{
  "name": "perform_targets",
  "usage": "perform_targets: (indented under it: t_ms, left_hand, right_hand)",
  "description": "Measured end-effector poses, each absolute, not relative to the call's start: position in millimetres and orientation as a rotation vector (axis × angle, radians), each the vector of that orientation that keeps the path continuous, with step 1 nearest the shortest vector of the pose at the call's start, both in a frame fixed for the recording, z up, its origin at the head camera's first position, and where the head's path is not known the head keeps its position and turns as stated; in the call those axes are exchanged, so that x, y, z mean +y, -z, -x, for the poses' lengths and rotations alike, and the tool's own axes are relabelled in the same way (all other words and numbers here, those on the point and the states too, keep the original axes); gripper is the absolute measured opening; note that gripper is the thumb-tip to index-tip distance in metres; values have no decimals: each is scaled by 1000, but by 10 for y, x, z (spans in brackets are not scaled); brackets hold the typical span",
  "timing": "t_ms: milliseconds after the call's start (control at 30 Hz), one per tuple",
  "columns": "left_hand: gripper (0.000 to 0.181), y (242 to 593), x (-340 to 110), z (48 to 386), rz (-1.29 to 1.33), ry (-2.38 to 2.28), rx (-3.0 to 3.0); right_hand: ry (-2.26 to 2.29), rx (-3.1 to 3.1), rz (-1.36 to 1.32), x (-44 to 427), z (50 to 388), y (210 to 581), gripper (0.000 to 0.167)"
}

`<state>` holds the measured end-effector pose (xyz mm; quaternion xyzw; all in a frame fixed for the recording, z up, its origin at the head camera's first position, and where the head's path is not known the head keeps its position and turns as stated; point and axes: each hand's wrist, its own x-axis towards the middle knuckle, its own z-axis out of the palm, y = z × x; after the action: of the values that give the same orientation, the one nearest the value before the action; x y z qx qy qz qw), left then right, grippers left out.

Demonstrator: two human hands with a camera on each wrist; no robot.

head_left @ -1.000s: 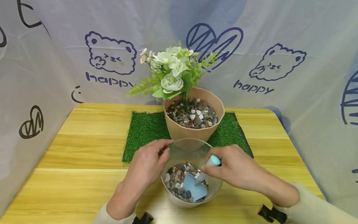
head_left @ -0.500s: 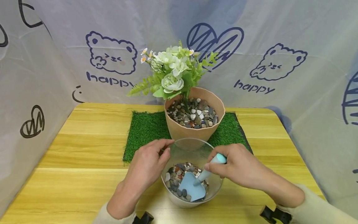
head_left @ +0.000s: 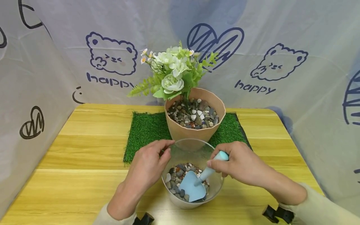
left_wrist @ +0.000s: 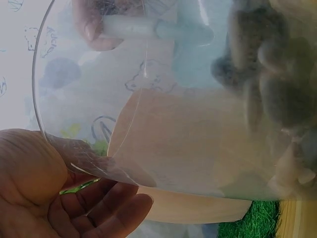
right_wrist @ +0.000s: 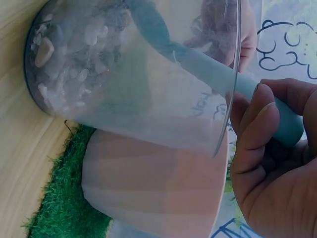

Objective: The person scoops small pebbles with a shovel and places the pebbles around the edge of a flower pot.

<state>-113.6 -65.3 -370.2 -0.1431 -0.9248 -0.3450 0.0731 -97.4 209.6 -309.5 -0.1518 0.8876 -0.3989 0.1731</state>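
In the head view a clear plastic bucket (head_left: 215, 193) stands on the table, with mixed pebbles (head_left: 172, 184) in its bottom. My left hand (head_left: 150, 162) holds the bucket's rim at the left. The left wrist view shows this hand's fingers (left_wrist: 121, 210) curled at the bucket's edge. My right hand (head_left: 239, 164) grips the handle of a light blue toy shovel (head_left: 191, 187). The shovel's blade is down among the pebbles, its handle slanting up to the right over the rim. Through the bucket's wall, the right wrist view shows the shovel (right_wrist: 203, 64) in my right hand (right_wrist: 277, 163).
Behind the bucket, a peach flowerpot (head_left: 194, 134) with pebbles and artificial white flowers (head_left: 172, 70) stands on a green grass mat (head_left: 149, 128). The wooden table (head_left: 78, 156) extends to both sides. A printed cloth (head_left: 157, 22) hangs around its back and sides.
My right hand has shifted slightly right and up with the shovel handle, tilting it lower. The blade has slid left among the pebbles. My left hand stays at the rim.
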Motion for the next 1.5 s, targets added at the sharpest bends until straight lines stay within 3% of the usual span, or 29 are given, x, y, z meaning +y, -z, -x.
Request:
perform_targets:
  t_ms: [800, 933, 1233, 1500]
  left_hand:
    - [30, 3638, -708, 1172, 492, 1066, -2826]
    - [32, 3623, -719, 1182, 489, 1084, -2847]
    - [31, 3679, -684, 1154, 445, 1081, -2798]
    - [31, 3699, -667, 1146, 427, 1072, -2790]
  right_hand:
    - [1507, 2352, 91, 2183, 1005, 3210, 27]
    - [1301, 2590, 178, 2137, 988, 3167, 22]
    - [495, 3131, 712, 1936, 886, 3216, 16]
    - [553, 3064, 861, 1907, 842, 3273, 16]
